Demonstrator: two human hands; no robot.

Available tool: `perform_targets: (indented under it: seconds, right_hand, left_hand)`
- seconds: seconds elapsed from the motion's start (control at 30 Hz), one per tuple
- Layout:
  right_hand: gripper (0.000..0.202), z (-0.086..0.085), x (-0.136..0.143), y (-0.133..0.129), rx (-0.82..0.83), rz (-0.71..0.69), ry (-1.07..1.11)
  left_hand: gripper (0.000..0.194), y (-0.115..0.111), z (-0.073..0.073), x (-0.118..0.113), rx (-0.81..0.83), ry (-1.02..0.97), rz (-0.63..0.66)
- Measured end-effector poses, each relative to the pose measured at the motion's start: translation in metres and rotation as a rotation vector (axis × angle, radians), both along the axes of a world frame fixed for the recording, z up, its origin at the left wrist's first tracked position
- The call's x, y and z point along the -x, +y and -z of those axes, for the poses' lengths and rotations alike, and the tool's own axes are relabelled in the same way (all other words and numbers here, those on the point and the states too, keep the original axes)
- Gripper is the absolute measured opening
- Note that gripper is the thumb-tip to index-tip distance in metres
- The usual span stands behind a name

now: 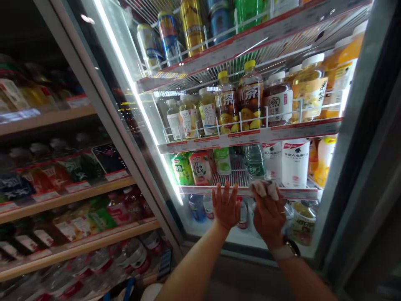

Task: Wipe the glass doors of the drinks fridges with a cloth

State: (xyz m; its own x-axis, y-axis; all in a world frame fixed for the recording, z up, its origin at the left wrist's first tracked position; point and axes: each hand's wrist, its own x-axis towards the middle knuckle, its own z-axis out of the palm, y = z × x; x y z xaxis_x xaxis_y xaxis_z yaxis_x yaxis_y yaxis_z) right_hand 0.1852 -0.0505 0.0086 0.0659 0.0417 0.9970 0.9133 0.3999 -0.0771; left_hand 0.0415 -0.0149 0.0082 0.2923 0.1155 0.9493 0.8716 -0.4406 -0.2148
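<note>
My left hand (224,208) is raised with its fingers spread and nothing in it, in front of a wire shelf in a lit drinks cooler. Whether it touches anything, I cannot tell. Beside it, my right hand (268,215) grips a crumpled whitish cloth (265,189) at the front strip (291,193) of that shelf. A watch (292,246) is on my right wrist. Just above the cloth stands a clear green-labelled bottle (255,161). White bottles (295,163) are to its right, with green and red cartons (200,168) to the left.
Higher cooler shelves hold tea bottles (251,96) and drink cans (191,27). A bright light strip (125,75) runs down the cooler's left side. More bottles, including a jar-like one (303,223), stand at the bottom. Open wooden shelving (78,242) with bottles is at left.
</note>
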Motion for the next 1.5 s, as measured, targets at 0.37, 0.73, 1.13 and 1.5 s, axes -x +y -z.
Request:
perform_targets:
  seconds: [0.37, 0.73, 1.13, 1.5]
  right_hand:
    - [0.042, 0.059, -0.038, -0.022, 0.161, -0.009, -0.418]
    - [0.059, -0.008, -0.083, -0.009, -0.077, 0.207, 0.269]
    - [0.055, 0.031, 0.019, -0.001, 0.058, -0.002, -0.079]
    - [0.058, 0.026, -0.071, -0.021, 0.114, 0.087, -0.152]
  left_hand:
    - [0.059, 0.000, -0.010, -0.002, -0.047, -0.005, 0.035]
    - [0.065, 0.001, -0.008, -0.003, -0.039, -0.023, 0.049]
    - [0.058, 0.000, -0.008, -0.002, -0.068, -0.008, 0.010]
    - [0.060, 0.000, -0.012, -0.003, -0.054, -0.020, 0.047]
